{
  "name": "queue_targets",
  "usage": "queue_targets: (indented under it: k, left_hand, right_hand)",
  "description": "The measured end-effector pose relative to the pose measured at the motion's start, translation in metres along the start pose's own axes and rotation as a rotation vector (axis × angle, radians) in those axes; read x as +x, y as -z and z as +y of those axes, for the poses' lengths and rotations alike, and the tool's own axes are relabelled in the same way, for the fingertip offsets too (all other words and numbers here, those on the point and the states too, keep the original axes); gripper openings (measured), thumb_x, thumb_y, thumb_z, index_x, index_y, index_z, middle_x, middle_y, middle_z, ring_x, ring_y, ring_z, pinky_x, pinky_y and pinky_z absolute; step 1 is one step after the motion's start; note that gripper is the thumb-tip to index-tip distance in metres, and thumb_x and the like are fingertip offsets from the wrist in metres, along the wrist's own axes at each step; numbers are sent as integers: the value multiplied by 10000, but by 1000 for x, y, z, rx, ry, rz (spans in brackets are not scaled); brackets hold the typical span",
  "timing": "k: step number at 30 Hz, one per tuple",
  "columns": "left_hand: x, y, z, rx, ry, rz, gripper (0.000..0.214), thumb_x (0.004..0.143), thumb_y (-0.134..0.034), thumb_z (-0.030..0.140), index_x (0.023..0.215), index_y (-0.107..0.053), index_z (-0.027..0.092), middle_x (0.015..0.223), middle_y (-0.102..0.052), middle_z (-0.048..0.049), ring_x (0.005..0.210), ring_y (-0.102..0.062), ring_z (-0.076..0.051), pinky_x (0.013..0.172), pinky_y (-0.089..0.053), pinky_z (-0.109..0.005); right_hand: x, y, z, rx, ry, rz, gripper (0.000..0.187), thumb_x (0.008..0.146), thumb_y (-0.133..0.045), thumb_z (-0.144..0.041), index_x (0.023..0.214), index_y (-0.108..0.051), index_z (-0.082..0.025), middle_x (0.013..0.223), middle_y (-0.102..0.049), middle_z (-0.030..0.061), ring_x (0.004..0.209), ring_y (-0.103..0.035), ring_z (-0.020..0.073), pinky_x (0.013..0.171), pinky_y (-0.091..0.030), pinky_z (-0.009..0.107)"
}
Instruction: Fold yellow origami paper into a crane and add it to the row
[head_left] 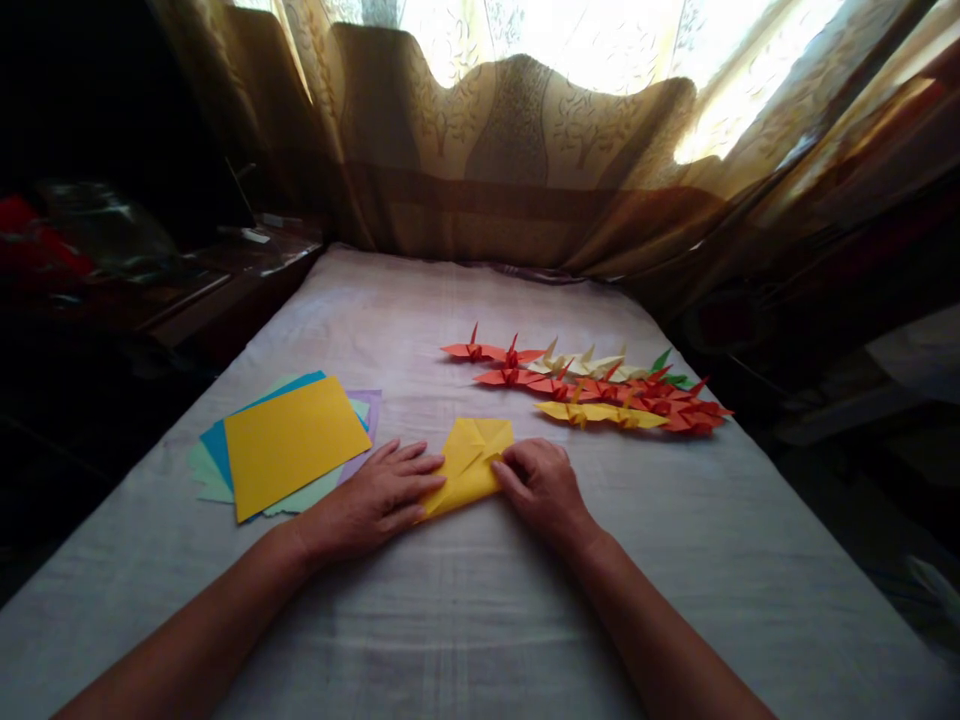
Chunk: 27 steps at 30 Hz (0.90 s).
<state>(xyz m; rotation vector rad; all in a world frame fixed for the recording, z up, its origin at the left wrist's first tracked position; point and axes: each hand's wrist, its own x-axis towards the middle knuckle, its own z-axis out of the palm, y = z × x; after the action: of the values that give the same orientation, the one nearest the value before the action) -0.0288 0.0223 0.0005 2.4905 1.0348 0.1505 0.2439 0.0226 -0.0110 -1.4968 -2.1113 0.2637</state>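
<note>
A partly folded piece of yellow origami paper (474,462) lies on the cloth between my hands, with creases and folded flaps on its upper face. My left hand (376,498) rests flat over its left end, fingers stretched out and pointing right. At the right edge, my right hand (541,486) pinches the paper between thumb and curled fingers. Left of my left hand is a stack of paper sheets, a yellow sheet (296,445) on top, with a blue sheet (217,446), pale green ones and a purple one showing beneath.
Folded paper cranes stand in rows at the right: red cranes (600,386), yellow cranes (600,414), cream cranes (581,364) and a green one (661,362). A pale cloth (390,310) covers the surface. Behind it hangs a patterned curtain (517,150); a dark shelf (225,270) stands at left.
</note>
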Motion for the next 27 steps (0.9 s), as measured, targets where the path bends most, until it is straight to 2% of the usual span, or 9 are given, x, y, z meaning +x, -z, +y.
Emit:
queue_targets:
  k: [5, 12, 17, 21, 27]
  left_hand:
    - [-5, 3, 6, 5, -4, 36, 390, 957, -535, 293, 1343, -584, 316, 1439, -557, -22, 1409, -396, -285, 1157, -285, -527]
    - [-5, 1, 14, 58, 3, 95, 406, 1044, -334, 310, 1411, -508, 306, 1419, -578, -15, 1366, -451, -256, 1145, -290, -497]
    - [-7, -4, 16, 193, -67, 140, 411, 1029, -387, 434, 1411, -505, 337, 1389, -596, -39, 1330, -477, -300, 1154, -189, -577]
    - [-8, -8, 20, 293, -104, 200, 361, 1029, -400, 402, 1350, -559, 356, 1354, -615, -46, 1282, -524, -304, 1144, -128, -633]
    - [-10, -17, 26, 387, -114, 252, 381, 1037, -380, 306, 1387, -514, 372, 1342, -620, -59, 1257, -551, -276, 1147, -166, -596]
  right_hand:
    - [-2, -7, -3, -88, 49, 58, 199, 916, -562, -290, 740, -612, -211, 741, -662, 20, 786, -573, 194, 786, -330, 325]
    - [0, -8, -5, -144, 66, 65, 215, 931, -551, -287, 736, -603, -211, 722, -654, 20, 778, -561, 193, 797, -318, 327]
    - [0, -9, -6, -147, 99, 99, 212, 928, -567, -277, 728, -594, -210, 711, -649, 12, 766, -554, 188, 784, -305, 327]
    - [0, -12, -6, -124, 87, 123, 153, 912, -592, -266, 771, -611, -210, 719, -653, 5, 759, -563, 189, 789, -299, 332]
    - [0, -16, -4, -143, 49, 136, 89, 901, -605, -280, 850, -631, -211, 727, -650, 8, 778, -571, 198, 799, -307, 333]
